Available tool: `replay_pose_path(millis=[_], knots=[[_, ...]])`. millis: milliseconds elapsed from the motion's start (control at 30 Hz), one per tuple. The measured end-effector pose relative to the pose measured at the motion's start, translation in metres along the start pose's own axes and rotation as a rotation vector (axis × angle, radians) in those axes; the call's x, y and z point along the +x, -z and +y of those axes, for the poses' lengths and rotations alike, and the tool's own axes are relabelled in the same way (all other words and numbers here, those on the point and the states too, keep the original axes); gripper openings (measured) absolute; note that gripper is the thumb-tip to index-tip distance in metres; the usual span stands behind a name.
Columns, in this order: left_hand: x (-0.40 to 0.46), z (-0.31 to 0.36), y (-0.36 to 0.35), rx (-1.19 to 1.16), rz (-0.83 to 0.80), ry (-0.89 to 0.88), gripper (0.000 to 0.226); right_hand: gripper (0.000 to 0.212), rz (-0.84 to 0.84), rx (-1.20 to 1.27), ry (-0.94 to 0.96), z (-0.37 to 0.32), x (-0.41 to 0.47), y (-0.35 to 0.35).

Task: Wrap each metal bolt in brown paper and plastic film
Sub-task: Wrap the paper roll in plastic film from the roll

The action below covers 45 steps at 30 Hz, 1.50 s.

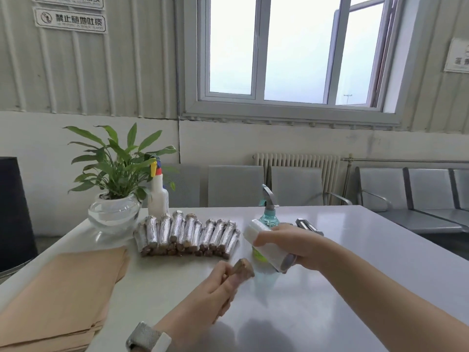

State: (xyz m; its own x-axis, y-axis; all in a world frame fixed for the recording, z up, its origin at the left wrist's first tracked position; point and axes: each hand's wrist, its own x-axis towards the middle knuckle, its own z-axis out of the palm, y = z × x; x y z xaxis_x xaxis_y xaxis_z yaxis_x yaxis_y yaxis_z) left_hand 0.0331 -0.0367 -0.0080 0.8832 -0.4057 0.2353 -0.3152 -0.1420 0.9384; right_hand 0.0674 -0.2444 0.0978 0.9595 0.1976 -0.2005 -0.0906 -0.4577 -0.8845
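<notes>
Readable on the far left wall: a white sign (70, 20) with black characters 禁止随地吐痰 beside a round prohibition symbol. Above it, another sign (68, 1), cut off, text not legible. On the far right wall, a third sign (458, 55), characters too blurred to read.

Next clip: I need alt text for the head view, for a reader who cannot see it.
A person's left hand holds a paper-wrapped bolt while the right hand grips a roll of plastic film above a white table. Behind lie a row of wrapped bolts and, left, a stack of brown paper.
</notes>
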Motion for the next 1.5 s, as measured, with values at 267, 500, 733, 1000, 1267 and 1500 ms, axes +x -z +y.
replay_pose_path(millis=[267,500,733,1000,1267,1500], knots=[[-0.003,0.009,0.000,-0.204,-0.113,-0.022,0.031,0.057,-0.041,-0.020,0.026,0.000,-0.006,0.012],[0.000,0.005,-0.004,-0.244,-0.076,-0.065,0.026,0.060,-0.034,-0.040,0.042,-0.001,-0.010,0.015],[0.003,0.003,-0.008,-0.237,-0.075,-0.017,0.028,0.043,0.019,-0.085,0.075,0.000,-0.010,0.015],[0.004,-0.006,-0.011,-0.194,-0.014,-0.015,0.039,0.058,0.069,-0.096,0.085,-0.006,-0.014,0.011],[0.006,-0.003,-0.014,-0.214,0.016,0.002,0.053,0.062,0.054,-0.102,0.085,-0.010,-0.014,0.011],[0.003,-0.001,-0.014,-0.222,0.006,0.054,0.047,0.061,0.058,-0.113,0.086,-0.011,-0.014,0.009]])
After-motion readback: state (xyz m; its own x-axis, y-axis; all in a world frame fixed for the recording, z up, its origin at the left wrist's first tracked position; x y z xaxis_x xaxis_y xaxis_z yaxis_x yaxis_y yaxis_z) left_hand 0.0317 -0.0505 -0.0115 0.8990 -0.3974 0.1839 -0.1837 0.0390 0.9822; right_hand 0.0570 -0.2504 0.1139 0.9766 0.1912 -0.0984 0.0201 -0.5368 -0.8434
